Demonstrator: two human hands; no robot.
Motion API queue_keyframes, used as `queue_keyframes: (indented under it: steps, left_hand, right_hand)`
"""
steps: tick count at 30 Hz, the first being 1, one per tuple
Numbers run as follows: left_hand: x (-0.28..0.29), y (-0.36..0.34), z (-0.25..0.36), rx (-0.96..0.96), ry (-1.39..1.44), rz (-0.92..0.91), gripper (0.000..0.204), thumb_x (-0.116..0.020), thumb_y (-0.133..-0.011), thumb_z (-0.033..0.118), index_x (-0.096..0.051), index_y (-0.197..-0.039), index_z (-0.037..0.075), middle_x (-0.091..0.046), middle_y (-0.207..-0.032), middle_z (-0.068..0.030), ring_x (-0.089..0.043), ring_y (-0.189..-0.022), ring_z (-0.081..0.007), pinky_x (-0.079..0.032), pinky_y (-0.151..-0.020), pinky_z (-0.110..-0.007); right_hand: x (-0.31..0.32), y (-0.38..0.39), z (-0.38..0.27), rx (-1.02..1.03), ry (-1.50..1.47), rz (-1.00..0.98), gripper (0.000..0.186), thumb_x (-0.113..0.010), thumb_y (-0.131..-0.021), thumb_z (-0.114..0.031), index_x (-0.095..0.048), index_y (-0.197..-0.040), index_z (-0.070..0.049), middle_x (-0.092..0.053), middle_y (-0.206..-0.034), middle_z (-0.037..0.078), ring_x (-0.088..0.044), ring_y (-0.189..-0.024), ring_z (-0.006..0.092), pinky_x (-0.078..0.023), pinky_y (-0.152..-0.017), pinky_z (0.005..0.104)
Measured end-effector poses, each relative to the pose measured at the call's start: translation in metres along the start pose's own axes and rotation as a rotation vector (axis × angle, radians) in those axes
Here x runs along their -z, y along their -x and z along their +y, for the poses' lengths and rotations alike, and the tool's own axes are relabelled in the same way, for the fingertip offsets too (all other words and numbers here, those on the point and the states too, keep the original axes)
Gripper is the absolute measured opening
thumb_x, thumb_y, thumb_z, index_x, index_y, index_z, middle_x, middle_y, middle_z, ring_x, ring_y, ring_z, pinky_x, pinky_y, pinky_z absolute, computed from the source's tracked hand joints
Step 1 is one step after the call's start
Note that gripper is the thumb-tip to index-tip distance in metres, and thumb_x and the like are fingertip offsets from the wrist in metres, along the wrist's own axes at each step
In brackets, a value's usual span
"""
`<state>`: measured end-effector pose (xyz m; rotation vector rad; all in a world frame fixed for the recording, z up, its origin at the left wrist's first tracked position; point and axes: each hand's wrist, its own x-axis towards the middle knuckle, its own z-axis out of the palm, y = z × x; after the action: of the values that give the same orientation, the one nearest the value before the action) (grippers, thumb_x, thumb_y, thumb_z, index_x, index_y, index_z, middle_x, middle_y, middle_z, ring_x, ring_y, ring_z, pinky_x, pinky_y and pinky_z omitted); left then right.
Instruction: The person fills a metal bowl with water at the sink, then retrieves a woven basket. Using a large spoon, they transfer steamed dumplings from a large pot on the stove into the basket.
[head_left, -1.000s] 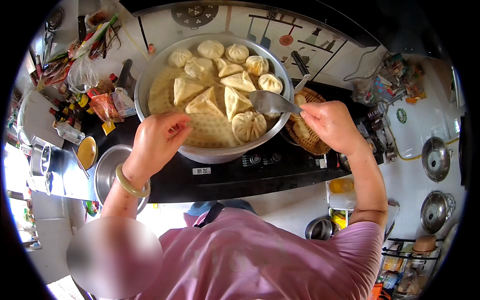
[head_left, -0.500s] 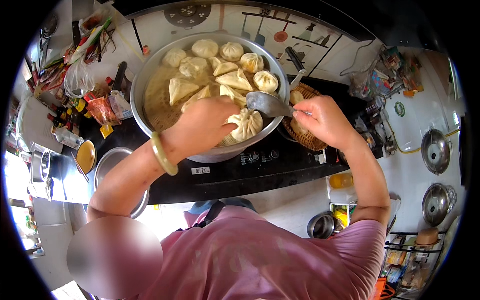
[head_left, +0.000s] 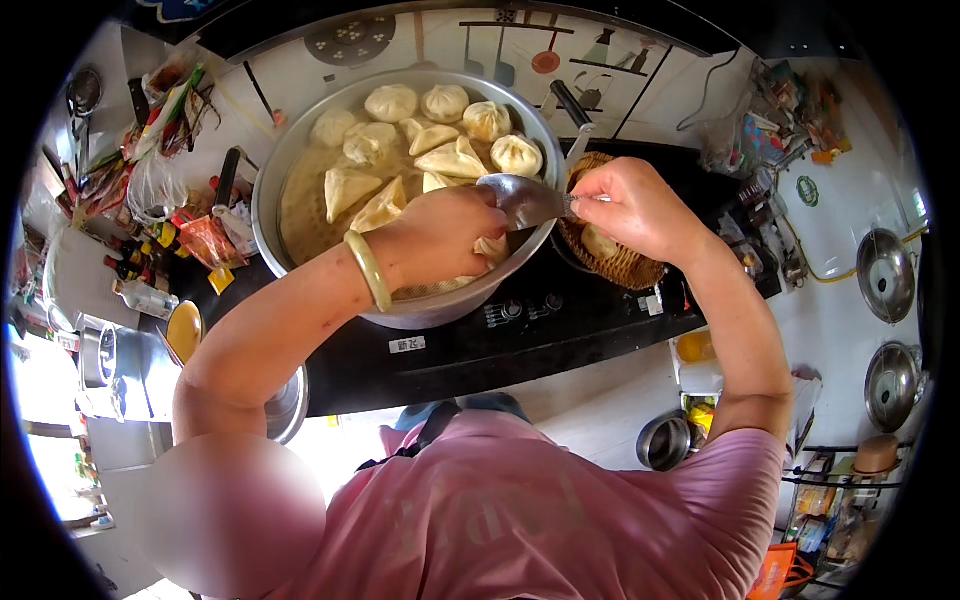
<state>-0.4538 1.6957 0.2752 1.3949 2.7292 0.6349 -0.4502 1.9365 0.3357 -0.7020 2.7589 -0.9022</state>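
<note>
A large round metal steamer pot (head_left: 270, 190) on the stove holds several pleated round buns (head_left: 391, 104) and several folded triangular ones (head_left: 349, 192). My left hand (head_left: 445, 235), a pale bangle on its wrist, is closed over a pleated bun (head_left: 492, 250) at the pot's near right side. Most of that bun is hidden under my fingers. My right hand (head_left: 640, 212) grips the short handle of a broad metal spoon (head_left: 527, 203), whose bowl lies over the pot's right part, next to my left fingers.
Right of the pot, under my right hand, a woven basket (head_left: 632, 272) holds pale buns. The pot's black side handle (head_left: 571, 104) sticks up at the back right. Bottles and packets (head_left: 205, 240) crowd the left counter. Stove knobs (head_left: 511, 309) sit in front.
My left hand has moved right and now covers the pleated bun that was in plain sight. My right hand and the spoon have shifted little; the whole view has turned slightly.
</note>
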Motion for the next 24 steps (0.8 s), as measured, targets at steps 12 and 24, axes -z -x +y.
queue_keyframes:
  steps: [12, 24]
  left_hand:
    - [-0.004, 0.003, -0.003, 0.002, 0.058, 0.079, 0.028, -0.068, -0.061, 0.013, -0.058, -0.084, 0.003, -0.054, -0.088, -0.0138, -0.055, -0.088, -0.0325, -0.046, -0.077, -0.040]
    - [0.001, 0.026, -0.002, 0.057, 0.100, 0.177, 0.027, -0.068, -0.061, 0.007, -0.055, -0.085, 0.003, -0.053, -0.089, -0.0117, -0.054, -0.087, -0.0307, -0.046, -0.077, -0.036]
  right_hand:
    - [0.000, -0.015, 0.004, 0.125, 0.156, -0.062, 0.019, -0.058, -0.074, -0.011, -0.058, -0.073, 0.007, -0.052, -0.055, 0.015, -0.050, -0.048, 0.0171, -0.040, -0.050, 0.0320]
    - [0.015, -0.017, -0.022, -0.111, -0.073, -0.152, 0.018, -0.057, -0.078, -0.009, -0.057, -0.068, 0.006, -0.049, -0.053, 0.003, -0.046, -0.048, 0.0087, -0.038, -0.047, 0.0261]
